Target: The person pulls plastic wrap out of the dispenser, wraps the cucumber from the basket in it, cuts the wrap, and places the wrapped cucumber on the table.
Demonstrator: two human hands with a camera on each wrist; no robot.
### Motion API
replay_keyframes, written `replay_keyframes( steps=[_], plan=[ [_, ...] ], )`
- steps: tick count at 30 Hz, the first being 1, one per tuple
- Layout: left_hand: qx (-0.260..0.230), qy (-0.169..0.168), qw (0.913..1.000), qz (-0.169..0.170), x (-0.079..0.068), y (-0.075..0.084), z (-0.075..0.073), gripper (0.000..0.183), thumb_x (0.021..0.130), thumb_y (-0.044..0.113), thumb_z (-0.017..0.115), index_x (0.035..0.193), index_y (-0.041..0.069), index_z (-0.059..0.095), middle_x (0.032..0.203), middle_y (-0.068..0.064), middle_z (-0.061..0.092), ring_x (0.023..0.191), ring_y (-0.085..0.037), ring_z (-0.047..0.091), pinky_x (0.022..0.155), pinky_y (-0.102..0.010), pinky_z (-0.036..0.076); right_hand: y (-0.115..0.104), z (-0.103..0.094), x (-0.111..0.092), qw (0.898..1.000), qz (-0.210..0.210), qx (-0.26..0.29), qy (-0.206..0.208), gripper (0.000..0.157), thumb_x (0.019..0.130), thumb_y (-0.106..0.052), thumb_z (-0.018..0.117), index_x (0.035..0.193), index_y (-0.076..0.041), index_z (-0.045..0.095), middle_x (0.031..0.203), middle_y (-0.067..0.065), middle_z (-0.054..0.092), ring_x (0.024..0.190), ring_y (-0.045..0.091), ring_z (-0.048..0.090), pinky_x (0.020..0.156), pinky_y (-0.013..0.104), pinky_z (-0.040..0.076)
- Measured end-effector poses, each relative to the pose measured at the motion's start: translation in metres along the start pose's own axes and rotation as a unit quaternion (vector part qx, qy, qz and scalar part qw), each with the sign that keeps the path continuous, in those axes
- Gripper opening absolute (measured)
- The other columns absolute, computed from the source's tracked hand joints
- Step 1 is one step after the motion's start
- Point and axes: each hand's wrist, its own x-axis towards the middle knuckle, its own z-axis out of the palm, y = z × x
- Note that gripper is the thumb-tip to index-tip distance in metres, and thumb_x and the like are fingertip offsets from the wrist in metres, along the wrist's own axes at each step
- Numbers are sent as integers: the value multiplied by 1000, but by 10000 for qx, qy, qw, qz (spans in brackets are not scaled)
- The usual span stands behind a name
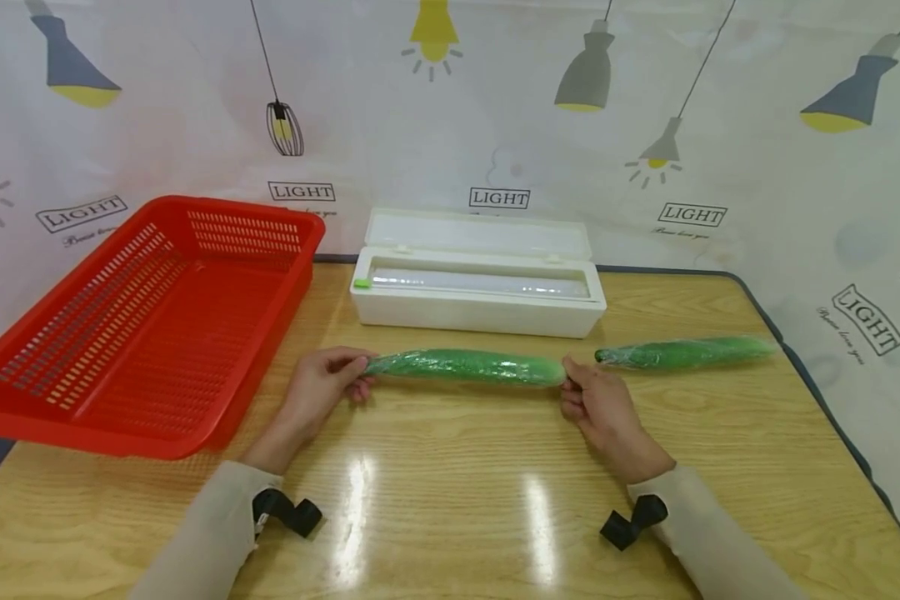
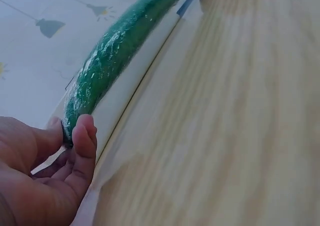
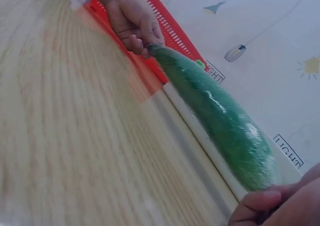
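A long green cucumber (image 1: 465,367) in clear plastic film is held level between both hands, above the table in front of the white box. My left hand (image 1: 326,387) pinches its darker, narrow end between thumb and fingers, as the left wrist view also shows. At the paler right end, my right hand (image 1: 600,408) pinches the cucumber tip with thumb and fingers. In the right wrist view the film shines along the cucumber (image 3: 215,116). A second film-wrapped cucumber (image 1: 686,353) lies on the table just beyond my right hand.
A white box (image 1: 480,317) with its lid raised stands at the back, a roll of clear film (image 1: 480,282) inside and a green slider (image 1: 362,284) at its left. On the left sits a red perforated basket (image 1: 228,417). A printed wall covering (image 1: 495,108) borders the wooden table (image 1: 450,517).
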Motion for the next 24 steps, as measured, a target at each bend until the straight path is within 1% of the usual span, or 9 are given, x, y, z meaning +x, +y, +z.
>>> replay_keyframes(
  steps=[3, 5, 8, 10, 13, 15, 18, 21, 24],
  plan=[
    [30, -128, 9999, 106, 2, 0, -5, 22, 93, -1, 58, 111, -13, 63, 80, -18, 65, 61, -18, 63, 59, -29, 54, -3, -4, 1, 9998, 70, -194, -54, 22, 101, -13, 48, 84, -4, 57, 75, 2, 53, 59, 7, 48, 52, 16, 41],
    [53, -227, 9997, 93, 3, 0, -9, 22, 93, -3, 58, 111, -14, 62, 82, -17, 65, 64, -18, 64, 62, -29, 55, -4, -5, 1, 9990, 124, -434, -76, 16, 101, -11, 48, 97, 1, 57, 80, 3, 56, 66, 7, 54, 57, 15, 45],
    [112, -312, 9994, 24, 3, -2, -12, 20, 91, -8, 57, 110, -15, 62, 85, -16, 65, 66, -18, 65, 65, -29, 55, -4, -7, 2, 9955, 170, -920, -154, 24, 101, -10, 48, 116, 8, 51, 84, 5, 57, 71, 7, 58, 60, 14, 46],
    [155, -337, 9993, 7, 2, -2, -12, 20, 90, -11, 56, 109, -16, 61, 87, -17, 65, 67, -18, 65, 66, -29, 55, -3, -8, 2, 9915, 120, -1273, -243, 31, 101, -9, 48, 124, 12, 46, 86, 6, 59, 72, 8, 60, 58, 13, 46],
    [146, -360, 9992, 11, 2, -3, -11, 22, 90, -12, 56, 110, -18, 60, 90, -18, 65, 69, -17, 66, 67, -30, 55, -1, -10, 3, 9806, -129, -1939, -247, 34, 100, -10, 50, 126, 12, 45, 83, 7, 61, 70, 12, 64, 53, 15, 45],
    [158, -324, 9993, -15, 1, -3, -10, 23, 90, -12, 55, 112, -18, 59, 92, -19, 65, 69, -17, 66, 68, -29, 55, 1, -10, 3, 9705, -398, -2366, -234, 33, 100, -10, 51, 125, 10, 46, 82, 10, 63, 69, 14, 66, 51, 16, 45],
    [214, -250, 9994, -64, 0, -2, -10, 23, 91, -11, 55, 113, -18, 58, 96, -22, 64, 71, -17, 66, 69, -29, 55, 4, -9, 3, 9582, -707, -2763, -216, 31, 100, -9, 50, 124, 10, 48, 82, 14, 63, 66, 17, 67, 50, 19, 46],
    [247, -217, 9994, -101, -1, -2, -10, 24, 92, -10, 54, 115, -17, 58, 99, -23, 63, 72, -17, 66, 70, -29, 55, 2, -9, 2, 9564, -597, -2843, -298, 32, 103, -12, 41, 126, 10, 48, 83, 16, 63, 64, 18, 66, 50, 21, 47],
    [272, -224, 9993, -99, -1, -1, -10, 25, 92, -9, 55, 115, -17, 58, 100, -24, 63, 72, -17, 66, 71, -28, 55, -5, -13, -3, 9531, -232, -2952, -629, 46, 106, -28, 34, 129, 10, 45, 86, 17, 65, 65, 20, 66, 53, 23, 49]
  ],
)
